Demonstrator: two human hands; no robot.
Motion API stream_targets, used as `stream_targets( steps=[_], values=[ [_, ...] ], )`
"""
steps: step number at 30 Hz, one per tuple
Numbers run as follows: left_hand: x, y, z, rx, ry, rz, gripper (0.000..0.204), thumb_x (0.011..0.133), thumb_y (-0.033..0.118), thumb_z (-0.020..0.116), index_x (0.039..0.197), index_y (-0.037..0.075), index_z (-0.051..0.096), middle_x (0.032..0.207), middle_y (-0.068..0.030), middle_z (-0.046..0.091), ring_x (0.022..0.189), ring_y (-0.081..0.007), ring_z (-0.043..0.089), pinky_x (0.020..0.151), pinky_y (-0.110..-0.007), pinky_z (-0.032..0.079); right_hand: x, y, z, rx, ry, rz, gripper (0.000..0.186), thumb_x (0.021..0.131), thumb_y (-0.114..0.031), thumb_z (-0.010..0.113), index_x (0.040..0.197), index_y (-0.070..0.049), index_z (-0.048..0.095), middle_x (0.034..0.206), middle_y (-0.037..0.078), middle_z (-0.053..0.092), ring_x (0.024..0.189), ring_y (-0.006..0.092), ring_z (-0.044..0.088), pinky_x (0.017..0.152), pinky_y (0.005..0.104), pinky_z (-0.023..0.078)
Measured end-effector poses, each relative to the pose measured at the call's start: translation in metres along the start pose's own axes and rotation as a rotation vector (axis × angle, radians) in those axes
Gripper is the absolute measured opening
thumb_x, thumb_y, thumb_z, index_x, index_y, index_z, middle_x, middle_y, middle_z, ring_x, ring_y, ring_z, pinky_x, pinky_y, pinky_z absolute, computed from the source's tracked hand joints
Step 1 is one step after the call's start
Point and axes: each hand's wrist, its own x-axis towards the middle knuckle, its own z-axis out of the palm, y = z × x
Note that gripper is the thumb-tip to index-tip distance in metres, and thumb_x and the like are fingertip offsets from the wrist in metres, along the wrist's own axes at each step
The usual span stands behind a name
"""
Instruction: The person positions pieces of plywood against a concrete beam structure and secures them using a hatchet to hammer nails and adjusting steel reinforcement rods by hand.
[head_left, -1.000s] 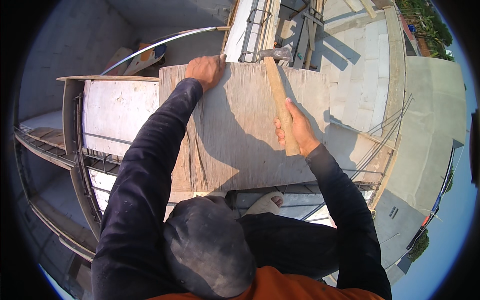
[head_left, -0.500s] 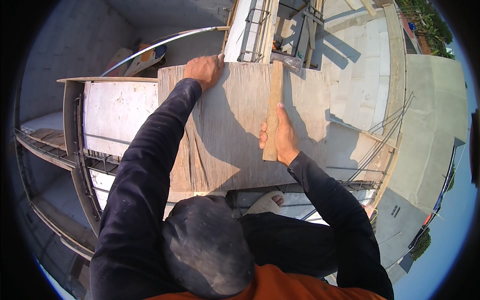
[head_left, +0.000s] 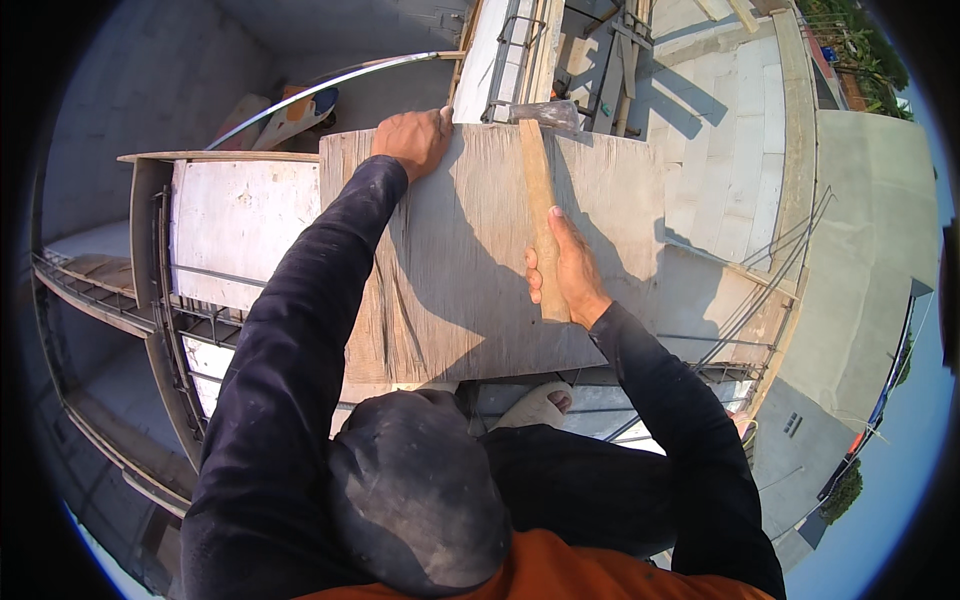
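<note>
A weathered plywood board [head_left: 480, 260] lies across the formwork in front of me. My left hand [head_left: 410, 138] grips its far edge toward the left, fingers curled over the edge. My right hand [head_left: 565, 265] is closed round the wooden handle of a hammer [head_left: 542, 210], over the right half of the board. The dark metal hammer head [head_left: 550, 114] is at the board's far edge, right of my left hand; whether it touches the board I cannot tell.
White panels [head_left: 230, 220] and rebar cages [head_left: 160, 250] lie left. A drop into a grey room [head_left: 180, 90] is at upper left. Beams and rebar [head_left: 600, 60] run beyond the board. Pale blocks [head_left: 720, 170] and a concrete slab [head_left: 860, 200] lie right. My foot [head_left: 535, 405] shows below the board.
The hammer and my right hand have moved a little left from a second ago, with the head shifting slightly over the last half second. My left hand stays on the edge.
</note>
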Motion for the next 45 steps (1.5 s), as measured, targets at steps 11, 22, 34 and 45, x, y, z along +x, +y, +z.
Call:
stream_targets(
  steps=[11, 22, 34, 45],
  values=[
    [-0.003, -0.005, 0.004, -0.005, 0.027, 0.031, 0.057, 0.112, 0.041, 0.036, 0.094, 0.000, 0.072, 0.091, -0.0282, 0.073, 0.090, -0.0473, 0.070, 0.087, -0.054, 0.054, -0.008, -0.006, 0.000, -0.116, 0.018, -0.075, 0.062, 0.106, -0.061, 0.049, 0.144, -0.013, 0.041, 0.075, 0.005, 0.056, 0.051, 0.0131, 0.055, 0.041, 0.0303, 0.050],
    [-0.001, -0.008, 0.005, 0.032, 0.051, 0.031, 0.059, 0.111, 0.042, 0.037, 0.092, 0.000, 0.073, 0.090, -0.0282, 0.073, 0.090, -0.0469, 0.071, 0.087, -0.053, 0.055, 0.019, 0.021, -0.031, -0.854, 0.185, -0.383, 0.072, 0.108, -0.055, 0.051, 0.162, -0.011, 0.033, 0.087, 0.008, 0.059, 0.069, 0.0152, 0.060, 0.060, 0.0326, 0.050],
    [-0.001, -0.007, 0.003, 0.017, 0.008, 0.006, 0.059, 0.111, 0.042, 0.036, 0.092, 0.001, 0.074, 0.089, -0.0274, 0.073, 0.088, -0.0469, 0.071, 0.087, -0.053, 0.055, 0.021, 0.010, -0.012, -0.862, 0.229, -0.452, 0.068, 0.109, -0.049, 0.049, 0.157, -0.003, 0.035, 0.125, 0.030, 0.063, 0.111, 0.0427, 0.066, 0.093, 0.0482, 0.052],
    [0.001, -0.004, -0.002, 0.046, 0.014, 0.007, 0.057, 0.111, 0.040, 0.037, 0.092, 0.002, 0.076, 0.088, -0.0255, 0.074, 0.085, -0.0437, 0.073, 0.085, -0.051, 0.057, 0.002, 0.034, -0.025, -1.027, 0.213, -0.628, 0.064, 0.110, -0.040, 0.051, 0.160, -0.004, 0.032, 0.133, 0.033, 0.062, 0.114, 0.0497, 0.067, 0.094, 0.0514, 0.054]
  ],
)
